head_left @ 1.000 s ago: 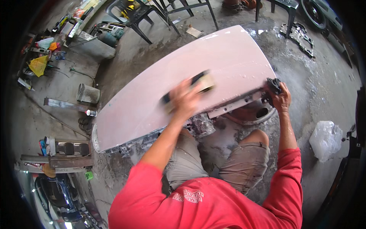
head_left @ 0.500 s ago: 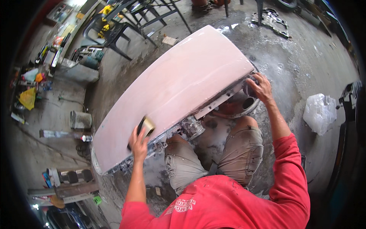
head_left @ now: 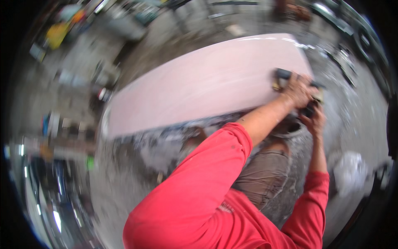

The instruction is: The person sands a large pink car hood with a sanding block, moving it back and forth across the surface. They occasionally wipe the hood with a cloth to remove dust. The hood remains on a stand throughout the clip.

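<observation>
A long, curved car body panel [head_left: 199, 83], coated pale pink, lies across in front of me. Over its right end my left hand [head_left: 299, 89] is closed on a dark sanding block [head_left: 284, 74] with a tan side; the arm crosses my body. My right hand [head_left: 316, 120] is just below it at the panel's right edge, fingers bent about a dark piece I cannot make out. My left hand and motion blur partly hide this spot. Under that edge sits a round, dark container [head_left: 288, 128], mostly covered.
A clear plastic bag [head_left: 350, 172] lies on the wet concrete floor at right. A metal part [head_left: 344, 64] is at the far right. Along the left are a white-and-red bottle [head_left: 103, 94], a yellow bag [head_left: 57, 35] and shiny car parts [head_left: 58, 195].
My left hand has carried the sanding block from the panel's lower left to its right end, beside my right hand. The view has turned, so the panel now lies more level.
</observation>
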`<state>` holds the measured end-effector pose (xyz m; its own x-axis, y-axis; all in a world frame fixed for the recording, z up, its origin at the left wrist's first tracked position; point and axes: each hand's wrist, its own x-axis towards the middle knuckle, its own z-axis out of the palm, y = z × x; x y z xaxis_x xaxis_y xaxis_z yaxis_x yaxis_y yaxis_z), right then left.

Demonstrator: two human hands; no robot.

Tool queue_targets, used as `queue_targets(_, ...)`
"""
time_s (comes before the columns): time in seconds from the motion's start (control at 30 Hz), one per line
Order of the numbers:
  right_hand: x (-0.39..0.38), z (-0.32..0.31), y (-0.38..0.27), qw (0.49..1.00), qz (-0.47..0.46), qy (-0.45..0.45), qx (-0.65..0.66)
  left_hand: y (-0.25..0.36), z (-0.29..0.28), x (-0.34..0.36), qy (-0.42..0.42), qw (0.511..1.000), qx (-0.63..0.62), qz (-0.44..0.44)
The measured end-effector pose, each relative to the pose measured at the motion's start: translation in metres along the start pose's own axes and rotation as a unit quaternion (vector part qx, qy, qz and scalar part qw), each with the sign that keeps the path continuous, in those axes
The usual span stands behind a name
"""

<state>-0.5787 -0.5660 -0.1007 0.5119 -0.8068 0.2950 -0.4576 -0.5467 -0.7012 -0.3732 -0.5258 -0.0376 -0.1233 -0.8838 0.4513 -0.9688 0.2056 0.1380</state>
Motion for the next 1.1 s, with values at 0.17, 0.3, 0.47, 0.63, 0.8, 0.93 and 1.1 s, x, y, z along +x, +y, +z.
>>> queue_targets(0.17, 0.000, 0.012, -0.007, 0.987, -0.023, -0.012, -0.157, -0.092, -0.152, -0.279, 0.053, 0.990, 0.080, -0.099)
queue_targets(0.3, 0.007, 0.022, -0.014, 0.964, 0.017, -0.036, -0.262, -0.170, -0.320, -0.515, 0.069, 0.914, 0.018, -0.400)
queue_targets(0.47, 0.013, 0.025, -0.023, 0.961, 0.016, -0.037, -0.274, -0.178, -0.299, -0.481, 0.067, 0.889, 0.151, -0.427)
queue_targets(0.63, 0.006, 0.023, -0.035, 0.956, 0.022, -0.030, -0.292, -0.071, -0.109, -0.207, 0.075, 0.995, 0.042, -0.046)
queue_targets(0.8, 0.009, 0.025, -0.027, 0.955, 0.026, -0.017, -0.294, -0.075, -0.094, -0.201, 0.028, 0.999, -0.017, -0.036)
queue_targets(0.93, 0.011, 0.028, -0.015, 0.962, 0.029, -0.022, -0.272, -0.195, -0.242, -0.421, 0.112, 0.974, 0.036, -0.195)
queue_targets(1.1, 0.009, 0.033, -0.016, 0.946, 0.035, -0.011, -0.321, -0.281, -0.358, -0.572, 0.030, 0.796, 0.317, -0.515)
